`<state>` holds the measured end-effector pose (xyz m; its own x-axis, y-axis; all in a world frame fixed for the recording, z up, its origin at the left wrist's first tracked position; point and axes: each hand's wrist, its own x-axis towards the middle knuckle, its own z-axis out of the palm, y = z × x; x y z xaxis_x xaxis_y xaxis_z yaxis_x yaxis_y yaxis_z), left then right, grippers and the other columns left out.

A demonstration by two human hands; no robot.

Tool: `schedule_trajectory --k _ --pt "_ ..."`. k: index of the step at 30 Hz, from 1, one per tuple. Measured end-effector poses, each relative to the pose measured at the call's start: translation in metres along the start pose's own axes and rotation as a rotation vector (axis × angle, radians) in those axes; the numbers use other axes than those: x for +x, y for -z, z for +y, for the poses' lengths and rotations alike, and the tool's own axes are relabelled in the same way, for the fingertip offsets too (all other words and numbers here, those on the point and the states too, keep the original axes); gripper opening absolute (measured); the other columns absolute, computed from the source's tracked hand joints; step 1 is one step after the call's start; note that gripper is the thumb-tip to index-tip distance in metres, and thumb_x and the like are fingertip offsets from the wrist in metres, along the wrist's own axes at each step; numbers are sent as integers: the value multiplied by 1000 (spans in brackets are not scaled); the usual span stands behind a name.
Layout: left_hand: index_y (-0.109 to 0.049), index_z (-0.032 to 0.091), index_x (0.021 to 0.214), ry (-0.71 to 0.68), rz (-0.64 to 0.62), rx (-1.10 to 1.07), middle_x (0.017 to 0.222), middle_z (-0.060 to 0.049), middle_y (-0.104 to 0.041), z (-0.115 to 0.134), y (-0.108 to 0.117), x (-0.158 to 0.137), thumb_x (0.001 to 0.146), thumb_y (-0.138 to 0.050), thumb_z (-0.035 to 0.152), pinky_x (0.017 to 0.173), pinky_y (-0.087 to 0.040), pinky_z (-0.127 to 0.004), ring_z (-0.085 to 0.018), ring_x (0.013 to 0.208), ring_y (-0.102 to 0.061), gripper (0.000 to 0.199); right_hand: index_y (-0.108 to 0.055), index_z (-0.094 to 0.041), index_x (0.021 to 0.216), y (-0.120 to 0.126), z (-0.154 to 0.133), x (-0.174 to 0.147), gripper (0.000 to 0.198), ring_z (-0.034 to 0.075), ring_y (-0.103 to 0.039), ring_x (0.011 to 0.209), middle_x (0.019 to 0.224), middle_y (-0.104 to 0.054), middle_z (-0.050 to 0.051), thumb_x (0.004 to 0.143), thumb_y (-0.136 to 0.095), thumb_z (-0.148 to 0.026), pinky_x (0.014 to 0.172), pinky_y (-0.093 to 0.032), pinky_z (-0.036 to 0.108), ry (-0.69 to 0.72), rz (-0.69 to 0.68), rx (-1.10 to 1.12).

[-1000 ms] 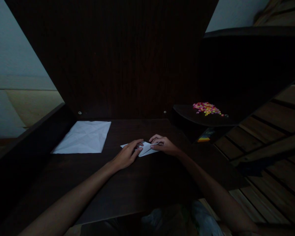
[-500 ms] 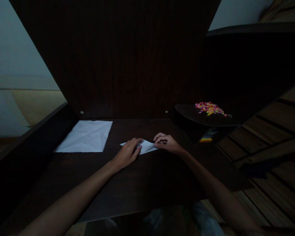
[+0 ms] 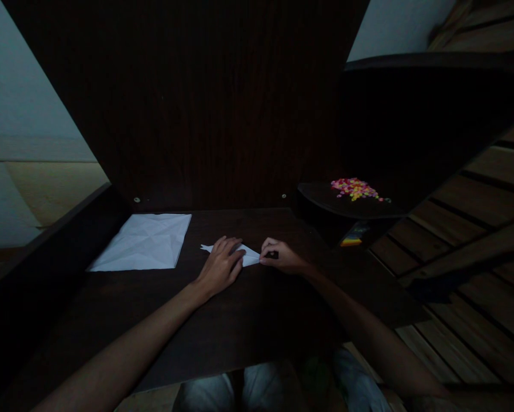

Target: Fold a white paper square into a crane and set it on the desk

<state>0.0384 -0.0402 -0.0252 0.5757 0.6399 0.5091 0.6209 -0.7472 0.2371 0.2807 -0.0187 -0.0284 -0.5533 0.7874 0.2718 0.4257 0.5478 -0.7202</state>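
A narrow piece of folded white paper [image 3: 250, 256] lies on the dark tabletop, pointed at its right end, with a small split tip at its left end. Over its middle, my left hand [image 3: 223, 260] bears down palm-down, holding it between thumb and fingers against the table and hiding part of it. My right hand [image 3: 280, 254] pinches the right point between thumb and forefinger. To the left, apart from both hands, lies a flat white sheet of paper [image 3: 143, 241] with crossing creases; its right edge looks layered.
A dark panel [image 3: 214, 114] rises behind the tabletop [image 3: 222, 332], and a low side wall [image 3: 59, 234] bounds the left. On a rounded shelf [image 3: 314, 197] at right sits a heap of small colourful pieces [image 3: 355, 187]. Below it is a rainbow-striped item [image 3: 353, 236]. Wooden slats [image 3: 475, 229] lie further right.
My left hand has shifted slightly and lies flatter over the folded paper. The paper now shows a narrower right end, pinched by my right hand. The whole view has moved a little.
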Motion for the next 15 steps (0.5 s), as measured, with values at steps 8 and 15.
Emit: schedule_trajectory --k 8,15 --pt "-53 15 128 77 -172 58 137 -14 -53 -5 -7 0 96 -35 27 111 -23 -59 -28 131 -43 39 -62 -18 82 -4 -6 2 14 12 -45 61 71 -52 -2 80 -64 -32 55 -36 24 -144 64 -24" --pt "-53 17 129 92 -217 92 139 -13 -50 -8 -10 -3 96 -36 29 111 -27 -52 -27 133 -41 39 -63 -20 78 -8 -14 2 6 18 -54 80 82 -58 3 82 -59 -20 74 -43 32 -42 67 -281"
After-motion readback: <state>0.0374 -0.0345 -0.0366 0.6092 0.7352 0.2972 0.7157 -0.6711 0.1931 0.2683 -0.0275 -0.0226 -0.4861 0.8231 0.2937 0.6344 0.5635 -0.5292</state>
